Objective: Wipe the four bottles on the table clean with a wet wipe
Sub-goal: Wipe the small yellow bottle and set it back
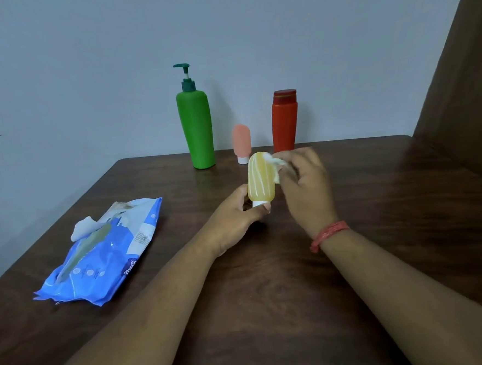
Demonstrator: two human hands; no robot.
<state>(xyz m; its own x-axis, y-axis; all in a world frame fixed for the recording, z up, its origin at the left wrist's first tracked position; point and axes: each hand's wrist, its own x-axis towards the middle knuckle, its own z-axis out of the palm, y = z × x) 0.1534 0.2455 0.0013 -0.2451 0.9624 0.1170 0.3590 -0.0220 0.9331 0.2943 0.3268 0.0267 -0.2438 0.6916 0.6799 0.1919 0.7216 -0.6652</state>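
My left hand (238, 216) grips a small yellow bottle (259, 178) by its white cap end, holding it upright above the table. My right hand (305, 183) pinches a white wet wipe (275, 162) against the bottle's upper right side. At the back of the table stand a tall green pump bottle (196, 128), a small pink bottle (242, 142) on its white cap, and a red bottle (285, 122).
A blue wet-wipe pack (102, 254) lies on the left of the dark wooden table (270, 294), with a wipe sticking out of its opening. A grey wall stands behind the table. A brown curtain (461, 81) hangs at the right.
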